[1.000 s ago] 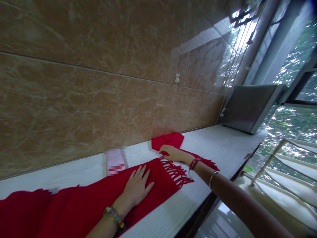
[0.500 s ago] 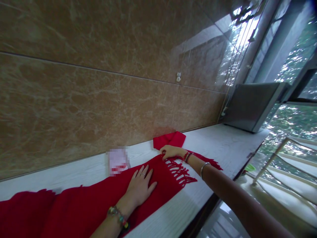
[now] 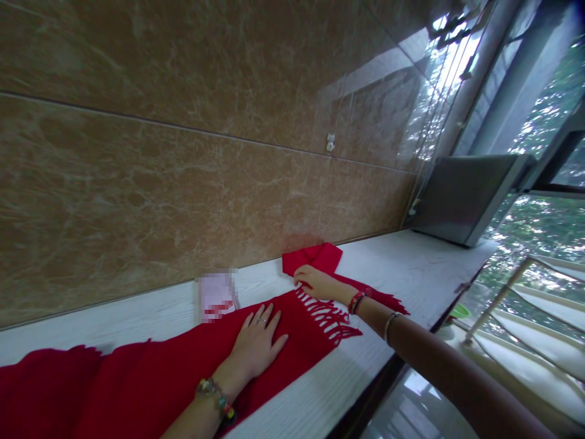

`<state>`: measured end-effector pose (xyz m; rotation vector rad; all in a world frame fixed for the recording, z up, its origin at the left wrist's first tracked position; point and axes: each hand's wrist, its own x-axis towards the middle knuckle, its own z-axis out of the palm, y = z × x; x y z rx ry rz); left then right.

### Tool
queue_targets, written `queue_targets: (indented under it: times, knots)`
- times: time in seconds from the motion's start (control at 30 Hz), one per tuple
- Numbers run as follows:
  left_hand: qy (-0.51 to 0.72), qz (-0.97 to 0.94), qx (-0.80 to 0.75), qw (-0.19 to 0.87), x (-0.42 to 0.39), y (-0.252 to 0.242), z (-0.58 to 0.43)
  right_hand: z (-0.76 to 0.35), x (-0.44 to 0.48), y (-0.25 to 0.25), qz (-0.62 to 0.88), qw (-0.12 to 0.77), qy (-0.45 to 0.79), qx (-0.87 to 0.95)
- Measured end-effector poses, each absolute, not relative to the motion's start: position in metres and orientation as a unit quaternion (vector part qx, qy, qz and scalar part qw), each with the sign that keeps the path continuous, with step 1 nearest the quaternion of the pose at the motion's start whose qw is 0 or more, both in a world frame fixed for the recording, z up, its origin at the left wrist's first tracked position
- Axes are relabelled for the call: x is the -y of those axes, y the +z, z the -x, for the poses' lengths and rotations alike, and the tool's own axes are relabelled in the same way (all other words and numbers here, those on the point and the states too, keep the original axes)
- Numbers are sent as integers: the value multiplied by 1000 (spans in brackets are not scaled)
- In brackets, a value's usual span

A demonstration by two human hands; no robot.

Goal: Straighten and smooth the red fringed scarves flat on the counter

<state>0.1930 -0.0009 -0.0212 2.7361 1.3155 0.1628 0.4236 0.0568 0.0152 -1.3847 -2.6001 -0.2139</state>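
A long red scarf (image 3: 150, 384) lies spread along the white counter, with a fringe (image 3: 326, 317) of tassels at its right end. My left hand (image 3: 258, 347) rests flat on the scarf, fingers apart, a ring on one finger. Just above the fringe's upper corner is my right hand (image 3: 317, 283), its fingers loosely bent and pointing left; nothing shows between them. Behind and partly under that hand is another red cloth part (image 3: 315, 256), folded, with its own fringe (image 3: 393, 302) to the right. Whether it joins the scarf cannot be seen.
The white counter (image 3: 388, 262) runs along a brown marbled tile wall (image 3: 183, 183). A blurred-out pale packet (image 3: 216, 292) lies by the wall, touching the scarf's edge. At the far end stands a grey box-shaped appliance (image 3: 466, 198). A metal rack (image 3: 525, 305) is at right.
My right hand has come off the scarf's upper corner and shifted slightly, its fingers loosening. The tassels at that corner now show more fully. My left hand stays in place.
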Motion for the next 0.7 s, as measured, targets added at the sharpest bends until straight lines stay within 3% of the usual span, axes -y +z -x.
queue_targets:
  times: [0.13,0.3,0.5,0.7]
  knots:
    - [52,-898,-434,47,1,-22,-193,-415,-55,2,413,37,-67,907]
    - [45,-899,-432,51,1,-21,-192,-435,-59,12,419,39,-87,903]
    - [61,-899,-431,48,0,-23,-193,-428,-19,21,376,160,-65,910]
    - [58,-898,-432,53,-1,-26,-192,-429,2,1,365,18,-80,927]
